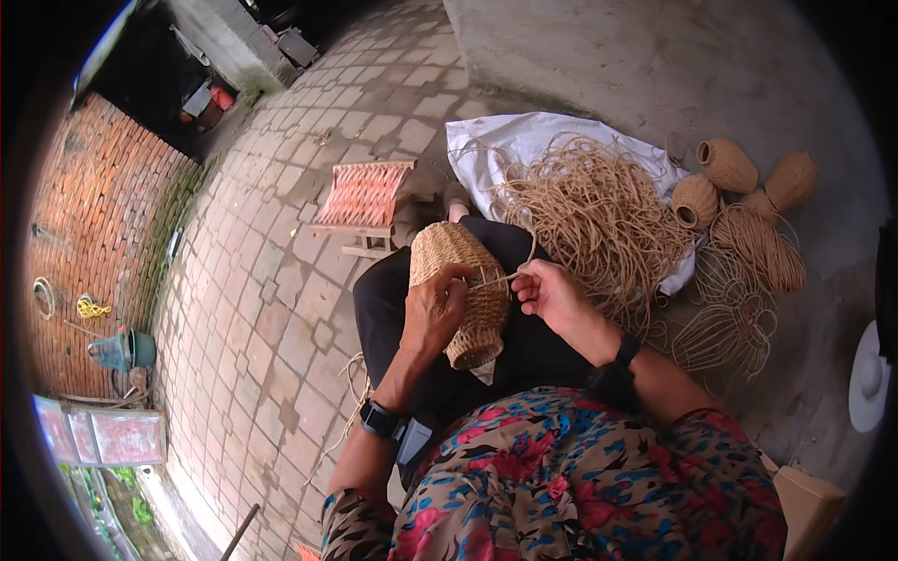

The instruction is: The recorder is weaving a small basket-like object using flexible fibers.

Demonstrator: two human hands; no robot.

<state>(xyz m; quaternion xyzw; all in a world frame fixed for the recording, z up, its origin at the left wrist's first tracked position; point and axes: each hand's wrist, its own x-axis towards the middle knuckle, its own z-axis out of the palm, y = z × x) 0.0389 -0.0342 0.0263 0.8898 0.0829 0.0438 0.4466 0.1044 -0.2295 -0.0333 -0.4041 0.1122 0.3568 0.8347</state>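
Note:
Across my lap lies a woven straw vase-shaped basket, its narrow neck turned toward me. My left hand is closed against the basket's left side, its thumb and fingers at a strand of cord crossing the weave. On the other side my right hand pinches that cord just off the basket's wall. From the right fingers the cord runs up toward a large tangled heap of straw cord. What the left fingertips hold is partly hidden.
The heap rests on a white sheet on the ground. Several finished woven vases, a cord coil and a wire frame stand to its right. A low stool with a red woven seat stands ahead on the paving.

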